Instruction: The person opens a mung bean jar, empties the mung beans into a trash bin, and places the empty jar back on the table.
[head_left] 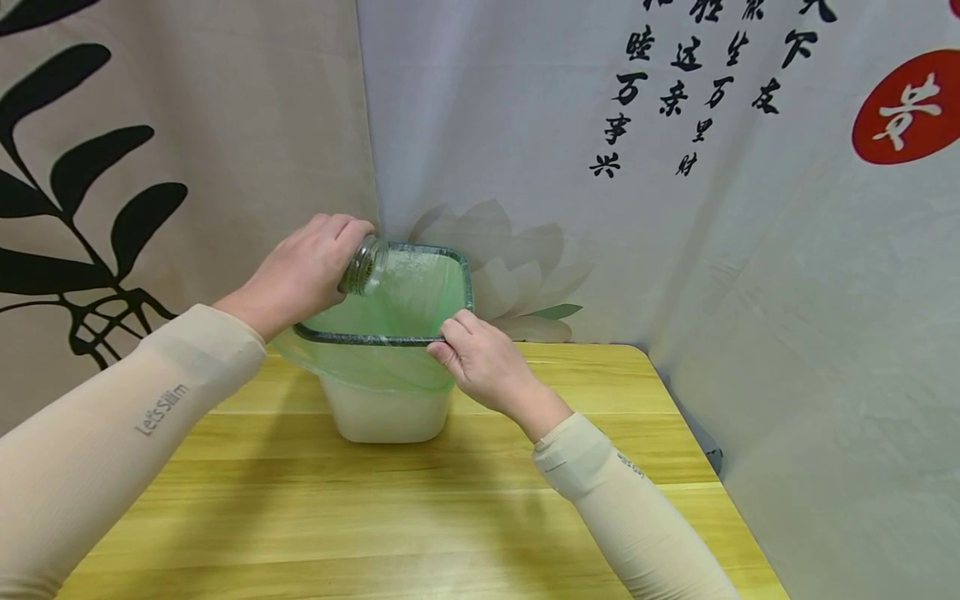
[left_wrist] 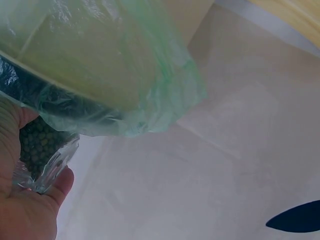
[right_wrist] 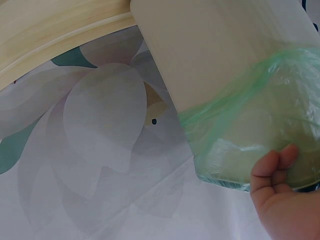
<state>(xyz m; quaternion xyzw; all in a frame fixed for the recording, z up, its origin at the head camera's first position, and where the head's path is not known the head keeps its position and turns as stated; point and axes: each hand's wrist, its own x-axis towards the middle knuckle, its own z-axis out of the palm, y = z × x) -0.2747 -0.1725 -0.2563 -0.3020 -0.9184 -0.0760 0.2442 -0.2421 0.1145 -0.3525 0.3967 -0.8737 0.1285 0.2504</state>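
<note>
My left hand [head_left: 311, 267] grips a clear glass jar [head_left: 365, 265], tipped on its side over the near-left part of a trash bin's mouth. Small round green beans [left_wrist: 41, 145] show through the jar in the left wrist view. The cream trash bin [head_left: 386, 417] stands upright, with a thin green plastic bag [head_left: 420, 283] lining it and folded down outside its dark rim [head_left: 367, 339]. At the rim's near right corner, my right hand [head_left: 491, 367] pinches the edge through the bag, fingers curled over it. Whether beans lie at the bin's bottom is hidden.
The bin stands on a yellow wooden table [head_left: 337, 517], close to its back edge. Behind hangs a pale cloth [head_left: 510, 125] with writing and a lotus print; dark leaves [head_left: 82, 167] are printed on the left side. Another pale cloth [head_left: 825, 333] borders the right edge.
</note>
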